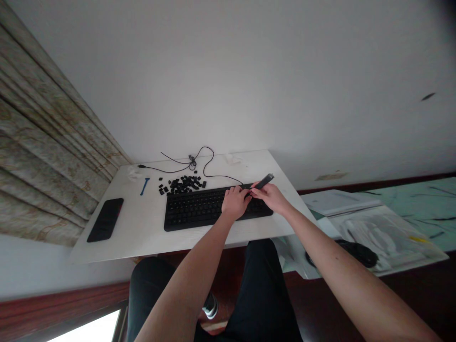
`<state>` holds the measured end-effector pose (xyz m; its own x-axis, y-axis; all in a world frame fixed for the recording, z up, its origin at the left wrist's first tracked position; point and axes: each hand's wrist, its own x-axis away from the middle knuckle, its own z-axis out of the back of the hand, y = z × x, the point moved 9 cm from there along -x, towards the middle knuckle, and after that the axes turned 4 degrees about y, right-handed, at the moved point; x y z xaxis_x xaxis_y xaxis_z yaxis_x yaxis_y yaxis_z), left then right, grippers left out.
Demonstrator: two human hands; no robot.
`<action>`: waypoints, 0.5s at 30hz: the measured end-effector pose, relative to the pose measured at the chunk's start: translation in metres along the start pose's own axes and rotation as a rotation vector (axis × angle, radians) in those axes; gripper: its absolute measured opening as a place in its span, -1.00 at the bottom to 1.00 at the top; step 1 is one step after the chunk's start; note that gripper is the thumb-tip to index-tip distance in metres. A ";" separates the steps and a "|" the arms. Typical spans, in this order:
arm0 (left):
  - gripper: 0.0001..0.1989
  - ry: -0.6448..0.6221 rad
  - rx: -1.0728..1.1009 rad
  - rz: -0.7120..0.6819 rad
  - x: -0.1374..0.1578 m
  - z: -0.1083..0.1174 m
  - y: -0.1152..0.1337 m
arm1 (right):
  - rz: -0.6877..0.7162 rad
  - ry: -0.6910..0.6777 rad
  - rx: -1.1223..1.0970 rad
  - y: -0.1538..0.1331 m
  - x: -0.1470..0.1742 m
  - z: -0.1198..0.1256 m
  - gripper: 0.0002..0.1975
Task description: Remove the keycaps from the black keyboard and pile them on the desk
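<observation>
A black keyboard (194,209) lies on the white table, its rows of dark keys showing left of my hands. My left hand (235,202) rests on the right half of the keyboard, palm down, fingers bent and slightly apart, with no object visible in it. Close beside it, my right hand (269,195) is closed around a slim black stick-like tool (264,181). The tool tilts up to the right and has a greyish end; its exact kind is unclear. Its lower end is hidden by my fingers. Loose black keycaps (185,184) lie piled behind the keyboard's left half.
A black cable (204,164) loops along the back of the table (142,232). A blue tool (144,186) and a black phone (106,219) lie on the left. Crumpled white tissue (134,173) sits at the back left. Right of the table are plastic-wrapped items (377,232).
</observation>
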<state>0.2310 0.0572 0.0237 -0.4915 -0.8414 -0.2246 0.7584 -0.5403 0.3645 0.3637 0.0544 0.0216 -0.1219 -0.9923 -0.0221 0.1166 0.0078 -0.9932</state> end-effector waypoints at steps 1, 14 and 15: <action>-0.69 -0.003 0.003 0.002 0.000 0.000 0.000 | 0.020 -0.004 0.034 -0.002 0.001 -0.001 -0.58; -0.71 -0.008 0.018 0.005 -0.002 -0.002 -0.001 | 0.241 0.040 0.291 -0.025 0.020 -0.002 -0.67; -0.71 -0.007 0.020 0.006 -0.002 -0.002 -0.001 | 0.243 0.046 0.275 -0.028 0.020 -0.001 -0.67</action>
<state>0.2321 0.0592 0.0219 -0.4901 -0.8443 -0.2165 0.7526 -0.5352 0.3835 0.3571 0.0348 0.0493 -0.1014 -0.9590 -0.2646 0.4069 0.2028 -0.8907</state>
